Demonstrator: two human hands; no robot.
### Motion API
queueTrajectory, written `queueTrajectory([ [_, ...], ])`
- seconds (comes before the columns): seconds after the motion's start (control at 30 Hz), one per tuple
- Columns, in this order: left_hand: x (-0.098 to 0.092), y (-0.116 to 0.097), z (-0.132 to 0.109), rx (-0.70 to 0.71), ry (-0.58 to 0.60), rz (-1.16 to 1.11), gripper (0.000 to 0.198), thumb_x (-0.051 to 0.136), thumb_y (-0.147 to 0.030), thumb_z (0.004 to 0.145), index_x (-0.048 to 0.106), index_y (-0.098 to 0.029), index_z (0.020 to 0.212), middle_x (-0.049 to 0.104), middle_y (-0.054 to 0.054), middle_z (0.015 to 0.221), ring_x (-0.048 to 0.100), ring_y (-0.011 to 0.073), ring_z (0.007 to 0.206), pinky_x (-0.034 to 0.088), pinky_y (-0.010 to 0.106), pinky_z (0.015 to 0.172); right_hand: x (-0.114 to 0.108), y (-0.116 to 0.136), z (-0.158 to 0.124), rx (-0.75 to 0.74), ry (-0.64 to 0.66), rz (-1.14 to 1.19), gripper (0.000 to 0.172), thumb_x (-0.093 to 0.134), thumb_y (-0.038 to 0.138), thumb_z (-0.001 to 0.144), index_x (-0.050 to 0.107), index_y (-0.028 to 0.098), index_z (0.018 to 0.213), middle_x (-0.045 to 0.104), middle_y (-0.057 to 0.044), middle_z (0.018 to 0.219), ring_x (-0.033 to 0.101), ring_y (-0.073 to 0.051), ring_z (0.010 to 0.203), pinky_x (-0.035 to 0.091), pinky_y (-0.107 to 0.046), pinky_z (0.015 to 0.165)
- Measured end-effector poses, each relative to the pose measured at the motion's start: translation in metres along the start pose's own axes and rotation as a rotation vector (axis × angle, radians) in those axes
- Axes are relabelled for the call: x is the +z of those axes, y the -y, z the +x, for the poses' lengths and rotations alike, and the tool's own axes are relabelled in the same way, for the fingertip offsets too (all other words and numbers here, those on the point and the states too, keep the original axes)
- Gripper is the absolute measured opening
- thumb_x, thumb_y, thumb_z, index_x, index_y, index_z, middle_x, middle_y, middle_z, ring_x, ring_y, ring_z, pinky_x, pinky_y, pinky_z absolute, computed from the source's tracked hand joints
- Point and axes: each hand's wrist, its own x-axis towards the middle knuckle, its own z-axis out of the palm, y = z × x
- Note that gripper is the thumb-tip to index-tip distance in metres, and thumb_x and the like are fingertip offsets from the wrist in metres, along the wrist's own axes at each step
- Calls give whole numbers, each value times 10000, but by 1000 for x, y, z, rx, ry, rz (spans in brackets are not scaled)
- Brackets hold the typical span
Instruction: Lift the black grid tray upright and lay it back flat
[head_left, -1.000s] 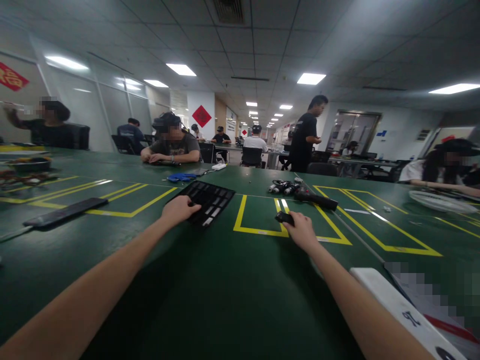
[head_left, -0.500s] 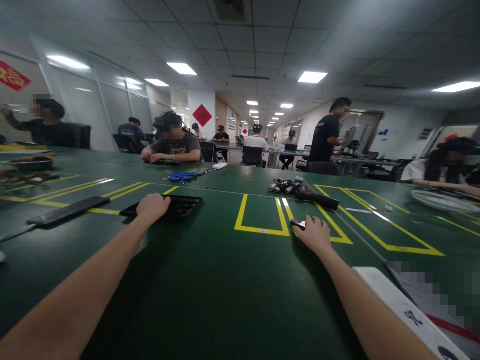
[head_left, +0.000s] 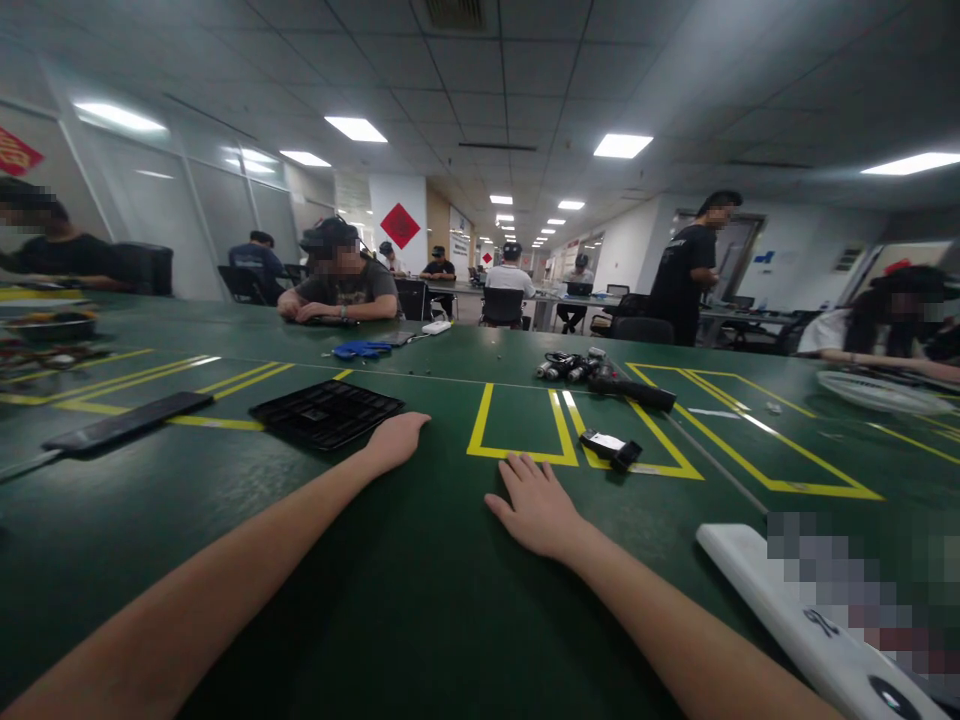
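A black square tray (head_left: 326, 412) with a raised grid of compartments lies on the green table. My left hand (head_left: 396, 442) is just beside the tray's right corner, holding nothing that I can see; its fingers stretch to the right and partly hide one another. Palm down over the table, my right hand (head_left: 538, 508) is open, its fingers spread near the front edge of a yellow taped outline (head_left: 525, 459). To the right of that hand rests a small black-and-white object (head_left: 609, 447), apart from its fingers; its kind is unclear.
Dark cabled parts (head_left: 570, 367) and a black cylinder (head_left: 637, 393) lie farther back. A long black bar (head_left: 129, 421) with a cable sits left. Blue gloves (head_left: 361, 350) are across the table. At right lies a white slab (head_left: 787, 600). A co-worker (head_left: 337, 285) sits opposite.
My left hand has left the tray's top and moved right. My right hand has let go of the small black-and-white object and shifted left, its fingers spreading.
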Motion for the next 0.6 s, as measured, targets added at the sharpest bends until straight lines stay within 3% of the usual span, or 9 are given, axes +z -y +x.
queueTrajectory([
  [0.1,-7,-10,-6,34,-68,11,400,332,-206,831,530,-99,1162,504,128,1260,423,226,1194,302,371,1008,2,4,-2,-12,-1,-15,673,226,572,839,327,131,1337,264,-122,1423,165,-290,1315,93,-501,1050],
  [0.2,-14,-41,-24,157,-172,-21,425,349,-288,851,485,-100,1208,408,133,1342,307,244,1269,206,426,1049,-2,2,0,-13,-48,-12,603,240,516,859,386,133,1302,327,-121,1392,227,-288,1294,151,-485,1040],
  [0.27,-17,-66,-39,300,-112,-83,439,352,-361,859,484,-137,1213,415,110,1341,315,237,1263,214,425,1044,-9,-6,4,2,-131,-42,538,263,450,872,422,129,1274,366,-121,1367,265,-280,1276,182,-466,1034],
  [0.33,-19,-87,-53,427,42,-144,467,349,-418,859,465,-167,1235,421,94,1338,344,227,1245,239,402,1034,-19,-22,7,56,-245,-119,489,295,383,872,437,121,1259,377,-124,1356,268,-279,1270,187,-455,1032],
  [0.43,-24,-104,-66,462,193,-212,480,336,-436,864,448,-176,1252,422,91,1337,377,222,1218,272,375,1011,-31,-56,7,230,-378,-270,466,330,316,857,433,99,1256,364,-145,1357,250,-304,1267,191,-473,1019],
  [0.53,-29,-106,-68,431,213,-250,445,331,-411,873,457,-194,1241,432,71,1327,388,216,1202,294,369,989,-33,-89,3,439,-418,-384,474,366,317,836,429,101,1254,359,-155,1355,235,-350,1258,171,-546,992],
  [0.6,-30,-104,-64,418,157,-224,400,329,-369,880,484,-197,1206,459,68,1293,412,211,1171,312,367,969,-31,-104,0,524,-375,-383,456,373,339,830,458,124,1224,434,-153,1291,305,-364,1208,219,-571,947],
])
